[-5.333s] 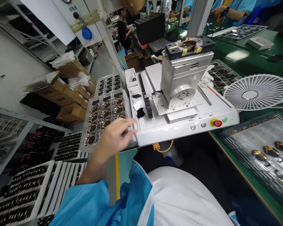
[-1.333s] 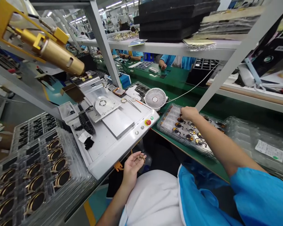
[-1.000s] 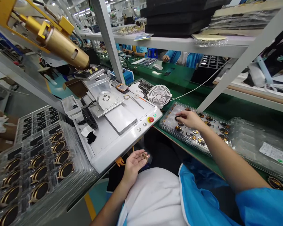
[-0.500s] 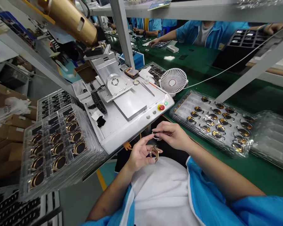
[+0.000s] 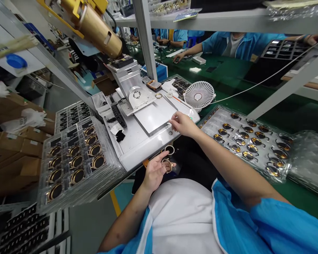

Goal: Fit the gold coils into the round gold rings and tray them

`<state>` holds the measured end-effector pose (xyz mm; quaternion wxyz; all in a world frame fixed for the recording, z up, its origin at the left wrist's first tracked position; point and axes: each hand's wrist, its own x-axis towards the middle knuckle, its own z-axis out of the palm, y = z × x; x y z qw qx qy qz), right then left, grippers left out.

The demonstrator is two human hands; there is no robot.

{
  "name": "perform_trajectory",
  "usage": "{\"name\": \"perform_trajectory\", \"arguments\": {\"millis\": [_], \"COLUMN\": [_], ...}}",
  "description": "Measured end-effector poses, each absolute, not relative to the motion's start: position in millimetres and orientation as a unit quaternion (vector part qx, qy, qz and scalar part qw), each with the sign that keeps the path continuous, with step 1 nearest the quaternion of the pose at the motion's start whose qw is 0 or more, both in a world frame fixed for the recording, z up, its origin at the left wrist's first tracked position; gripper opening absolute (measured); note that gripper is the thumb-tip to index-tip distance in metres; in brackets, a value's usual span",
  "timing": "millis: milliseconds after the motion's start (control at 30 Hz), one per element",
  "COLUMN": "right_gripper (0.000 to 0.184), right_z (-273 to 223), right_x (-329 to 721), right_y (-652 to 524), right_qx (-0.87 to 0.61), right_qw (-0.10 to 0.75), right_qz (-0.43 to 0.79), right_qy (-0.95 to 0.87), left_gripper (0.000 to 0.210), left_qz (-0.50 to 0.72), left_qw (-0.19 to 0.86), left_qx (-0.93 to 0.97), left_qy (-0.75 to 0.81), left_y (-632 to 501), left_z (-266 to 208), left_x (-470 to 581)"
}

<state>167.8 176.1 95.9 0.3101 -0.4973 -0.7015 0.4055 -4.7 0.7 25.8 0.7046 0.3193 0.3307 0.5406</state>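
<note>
My left hand (image 5: pixel 155 171) is closed on a gold watch case (image 5: pixel 166 165), a round open ring with small lugs, held over my lap. A thin white ring (image 5: pixel 170 150) hangs at the tip of its index finger. My right hand (image 5: pixel 182 124) is over the front edge of the white machine base (image 5: pixel 132 153), covering part of the button panel. Its fingers are curled together, and whatever they may hold cannot be made out. A flat metal plate (image 5: pixel 152 118) lies on the base just left of that hand, under a silver fixture (image 5: pixel 137 97).
Stacked clear trays of gold-rimmed watch cases (image 5: pixel 75 164) stand at the left. To the right lies a tray of round parts with dark tails (image 5: pixel 247 141). A white fan (image 5: pixel 198 95), tweezers (image 5: pixel 170 103) and a metal upright (image 5: pixel 145 42) are behind. A co-worker's hand (image 5: pixel 178 57) rests across the green table.
My right hand has left the white ring and moved up and forward to the machine's front panel. The white ring stays at my left fingertip. The view has shifted slightly.
</note>
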Motion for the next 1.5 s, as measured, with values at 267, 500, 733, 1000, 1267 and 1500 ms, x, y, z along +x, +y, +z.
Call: {"name": "perform_trajectory", "arguments": {"millis": [267, 500, 733, 1000, 1267, 1500], "right_gripper": [0.026, 0.049, 0.049, 0.041, 0.046, 0.05], "right_z": [91, 61, 46, 57, 62, 61], "right_x": [158, 172, 173, 184, 187, 189], "right_y": [202, 104, 74, 76, 79, 76], "right_qx": [-0.592, -0.406, -0.392, -0.379, -0.386, -0.404], "right_qw": [0.325, 0.324, 0.389, 0.372, 0.341, 0.368], "right_qz": [0.319, 0.613, 0.712, 0.735, 0.723, 0.719], "right_qy": [-0.665, -0.595, -0.434, -0.421, -0.46, -0.428], "left_gripper": [0.088, 0.092, 0.076, 0.077, 0.08, 0.091], "left_qz": [0.571, 0.531, 0.455, 0.485, 0.38, 0.377], "left_qw": [0.654, 0.472, 0.461, 0.478, 0.307, 0.319], "left_qx": [0.346, 0.552, 0.602, 0.618, 0.786, 0.785], "left_qy": [0.356, 0.438, 0.467, 0.394, 0.38, 0.374], "left_y": [-24, -27, -7, -12, -3, 0], "left_z": [24, 29, 36, 36, 25, 22], "left_x": [-24, -14, -1, -4, -11, -11]}}
